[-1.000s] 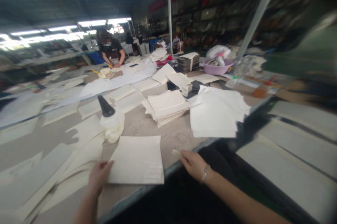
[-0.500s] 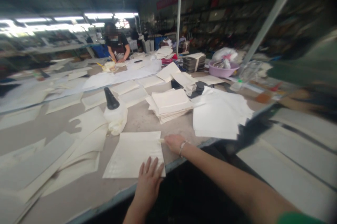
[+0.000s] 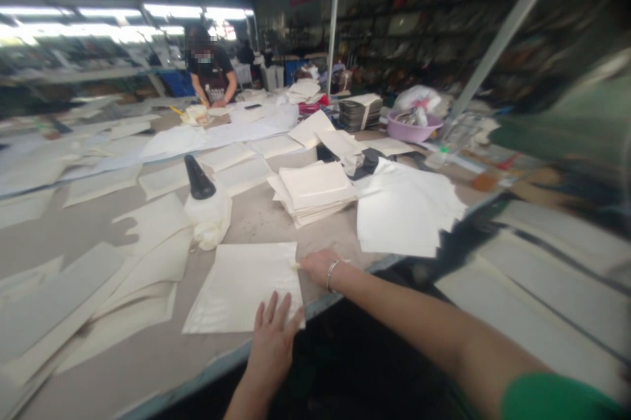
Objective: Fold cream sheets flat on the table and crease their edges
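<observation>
A cream rectangular sheet, its lower left corner showing layered edges, lies flat near the table's front edge. My left hand rests on its lower right part, fingers spread and flat. At the sheet's right edge, my right hand is closed, with a small pale tip sticking out from the fingers; what it belongs to is hidden. Behind the sheet stands a white container with a black cone-shaped top. A stack of cream pieces sits farther back, and fanned white sheets lie to its right.
Loose cream pieces overlap on the left of the table. More panels lie at the right, beyond a dark gap. A purple basin and metal poles stand behind. A co-worker leans over the far table.
The whole view has shifted slightly, with things now a little farther left and up. Both hands keep nearly the same places on the sheet.
</observation>
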`<state>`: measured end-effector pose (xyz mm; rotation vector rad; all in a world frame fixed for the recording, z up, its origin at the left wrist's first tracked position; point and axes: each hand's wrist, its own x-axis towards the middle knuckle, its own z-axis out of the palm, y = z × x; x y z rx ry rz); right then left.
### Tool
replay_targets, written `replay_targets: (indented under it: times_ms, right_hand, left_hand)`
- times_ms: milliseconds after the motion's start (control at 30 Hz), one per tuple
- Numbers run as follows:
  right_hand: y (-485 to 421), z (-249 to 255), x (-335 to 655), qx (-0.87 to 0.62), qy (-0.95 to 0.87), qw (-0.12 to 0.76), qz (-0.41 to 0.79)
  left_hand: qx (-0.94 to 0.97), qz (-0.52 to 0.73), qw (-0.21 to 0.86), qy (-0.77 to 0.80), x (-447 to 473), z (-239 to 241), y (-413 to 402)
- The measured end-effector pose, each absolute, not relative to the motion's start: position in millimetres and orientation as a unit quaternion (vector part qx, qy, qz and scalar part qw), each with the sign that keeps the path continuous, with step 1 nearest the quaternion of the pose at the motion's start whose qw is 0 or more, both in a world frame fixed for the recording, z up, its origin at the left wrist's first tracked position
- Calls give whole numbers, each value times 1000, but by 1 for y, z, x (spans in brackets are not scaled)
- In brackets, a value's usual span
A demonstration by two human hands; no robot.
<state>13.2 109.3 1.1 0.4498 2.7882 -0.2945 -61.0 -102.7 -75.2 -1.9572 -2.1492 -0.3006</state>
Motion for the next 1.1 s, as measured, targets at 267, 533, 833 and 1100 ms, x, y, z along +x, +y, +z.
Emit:
replay_targets:
  times_ms: [267, 533, 833, 1100]
  right_hand:
    - [92, -1, 33, 125, 975, 147, -110]
    - [71, -7, 55, 89, 983, 121, -106]
    - [74, 4, 57, 88, 978, 150, -118]
    - [131, 2, 7, 216, 965, 112, -96]
  left_hand:
    - [-667, -100, 84, -734, -60, -74, -102]
    - [-674, -78, 75, -731, -60, -77, -104]
    - [-677, -103, 81, -724, -61, -83, -107]
    - [-631, -101, 81, -765, -52, -59, -74]
